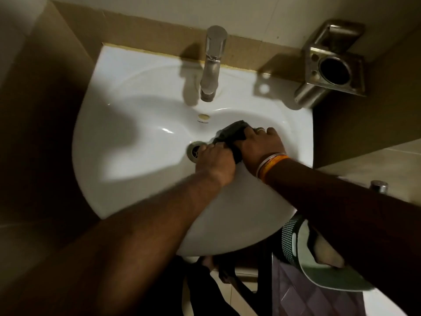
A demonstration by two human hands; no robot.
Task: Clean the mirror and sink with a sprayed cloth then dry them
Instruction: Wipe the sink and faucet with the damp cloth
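Here, grip: we see both hands clenched on one dark cloth point(230, 135), bunched and pressed against the bowl of the white sink point(127, 124).
Left hand point(216, 163): its fingers curl round the cloth's near end, knuckles just beside the drain point(195, 151), which lies at 9 o'clock from it.
Right hand point(259, 147): it grasps the cloth's far end, at 2 o'clock from the left hand; a ring point(260, 130) sits on one finger, and white and orange bangles point(271, 165) circle the wrist.
Writing: a small dark maker's mark point(202, 121) is printed under the overflow hole point(203, 116); we cannot read it.
Tap point(211, 62): steel, upright at 12 o'clock of the bowl.
Holder point(332, 65): steel, on the wall at 2 o'clock of the sink.
Below the sink: a perforated plastic basket point(289, 240) at 5 o'clock.
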